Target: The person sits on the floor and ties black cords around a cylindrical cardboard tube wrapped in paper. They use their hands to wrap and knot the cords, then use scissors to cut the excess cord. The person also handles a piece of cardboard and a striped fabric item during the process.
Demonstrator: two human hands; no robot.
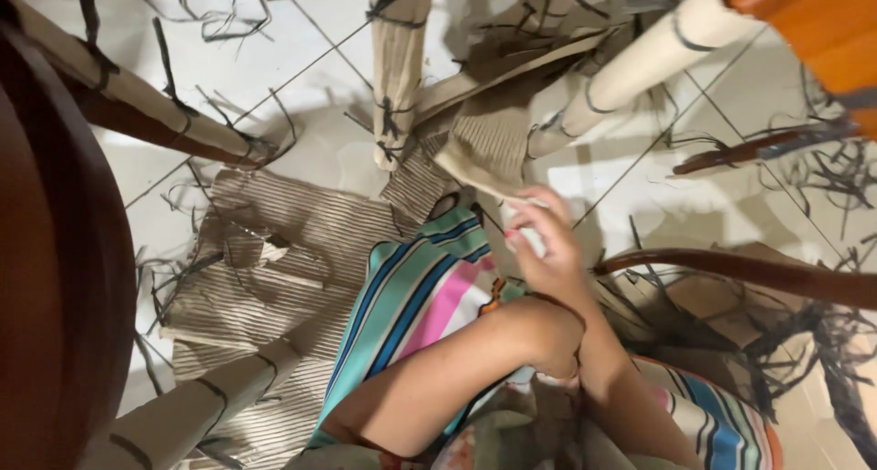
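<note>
Striped fabric [416, 296] is lying across the person's lap, nearest the camera. Beyond it, the right hand [546, 246] is curling narrowly around a small white piece [533, 240]; the left hand is hiding under the forearm, grip impossible to tell. Farther off, corrugated cardboard [493, 141] and black straps [228, 18] are littering the tiled floor [311, 141], likely snagging anything pulled loose.

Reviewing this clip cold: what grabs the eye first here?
The bright striped fabric at lower centre, beside a forearm crossing it. Just above, a hand pinches a small pale piece, the fingers partly hiding it. Around them, corrugated cardboard sheets and cardboard tubes litter the white tiled floor.
</note>
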